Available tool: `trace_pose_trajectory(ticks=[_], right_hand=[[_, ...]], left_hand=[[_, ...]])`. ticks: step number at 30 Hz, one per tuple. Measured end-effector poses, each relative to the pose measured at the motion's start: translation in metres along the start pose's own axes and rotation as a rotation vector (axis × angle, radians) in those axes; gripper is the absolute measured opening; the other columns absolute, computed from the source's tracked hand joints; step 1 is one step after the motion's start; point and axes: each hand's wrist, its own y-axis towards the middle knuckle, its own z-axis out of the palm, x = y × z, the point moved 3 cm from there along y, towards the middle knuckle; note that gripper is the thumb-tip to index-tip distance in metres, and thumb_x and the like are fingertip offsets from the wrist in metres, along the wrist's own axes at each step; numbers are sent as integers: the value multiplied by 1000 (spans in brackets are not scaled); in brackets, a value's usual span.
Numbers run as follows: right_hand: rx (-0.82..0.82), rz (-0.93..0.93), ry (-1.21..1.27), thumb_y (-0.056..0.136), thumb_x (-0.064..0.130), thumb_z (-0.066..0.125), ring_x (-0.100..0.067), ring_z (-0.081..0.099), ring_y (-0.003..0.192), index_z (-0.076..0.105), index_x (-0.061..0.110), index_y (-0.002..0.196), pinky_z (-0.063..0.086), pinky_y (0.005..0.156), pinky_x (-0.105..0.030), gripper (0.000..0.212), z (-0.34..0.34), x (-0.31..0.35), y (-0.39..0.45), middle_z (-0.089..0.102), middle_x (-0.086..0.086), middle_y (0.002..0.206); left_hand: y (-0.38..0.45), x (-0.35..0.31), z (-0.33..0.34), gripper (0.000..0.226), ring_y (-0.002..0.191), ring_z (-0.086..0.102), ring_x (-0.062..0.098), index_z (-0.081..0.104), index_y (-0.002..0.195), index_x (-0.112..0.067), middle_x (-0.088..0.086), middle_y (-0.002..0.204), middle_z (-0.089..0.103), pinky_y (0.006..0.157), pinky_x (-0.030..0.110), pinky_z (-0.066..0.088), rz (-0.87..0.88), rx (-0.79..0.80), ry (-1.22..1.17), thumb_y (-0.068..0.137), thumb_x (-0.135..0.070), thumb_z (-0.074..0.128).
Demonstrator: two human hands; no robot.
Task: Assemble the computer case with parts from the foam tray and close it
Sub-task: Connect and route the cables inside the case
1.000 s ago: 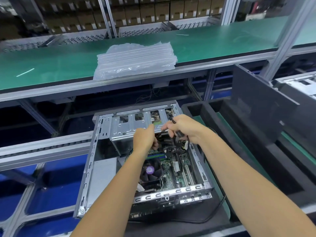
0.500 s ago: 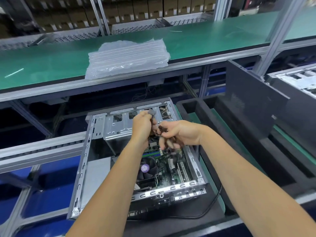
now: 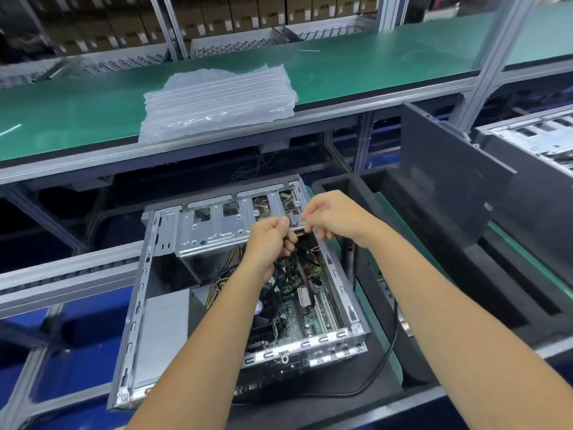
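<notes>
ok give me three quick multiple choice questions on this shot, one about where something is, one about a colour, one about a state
1. Where does the stack of clear plastic bags lie?
A. on the green shelf above the case
B. inside the computer case
C. in the foam tray

2. What colour is the foam tray right of the computer case?
A. white
B. black
C. yellow

3. In what state is the computer case?
A. closed with its side panel on
B. open, motherboard showing
C. wrapped in plastic

Answers: 1 A, the bags rest on the green surface beyond the case. 2 B, the foam's walls are black. 3 B, the circuit board and cables show inside while the left hand and right hand work over it.
</notes>
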Motion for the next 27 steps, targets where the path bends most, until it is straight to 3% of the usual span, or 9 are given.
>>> trace_pose_trajectory(ticks=[3,6,10,16,21,27], right_hand=[[5,4,110,88,5,68,-14,56,55,67,4,93,45,48,-22,5,5,-10,-2,66,-5,69],[-82,-13,162,88,4,70,-15,55,54,64,7,91,46,48,-22,7,9,-18,1,62,-5,63],[-83,-47,166,88,1,69,-17,55,59,68,2,91,47,52,-22,3,7,-22,4,64,-12,69],[-107,-89,74,87,10,73,-10,51,53,70,9,79,43,50,-20,8,7,-22,6,62,-3,62],[-242,-54,48,86,9,71,-10,55,54,71,10,81,46,58,-25,5,3,-27,10,65,-4,68],[-527,43,231,85,5,64,-5,55,52,70,11,80,46,57,-22,10,-7,-31,10,66,1,74]], left_hand=[[-2,4,11,23,44,51,8,56,86,-9,3,61,62,41,17,41,-24,14,-102,102,-14,40],[-4,7,18,19,58,62,11,61,92,-5,9,74,70,53,18,50,1,54,-215,100,-8,44],[-4,9,14,12,70,69,13,67,97,3,13,82,73,63,16,53,6,101,-405,89,2,57],[-5,11,10,20,74,70,13,64,101,6,13,87,72,65,16,54,-86,111,-616,96,-5,49],[-8,10,13,22,65,66,10,63,106,5,8,82,71,62,17,54,-160,38,-558,84,6,62],[-12,19,32,5,51,61,13,65,81,0,9,69,65,56,26,58,-243,-166,-209,86,2,65]])
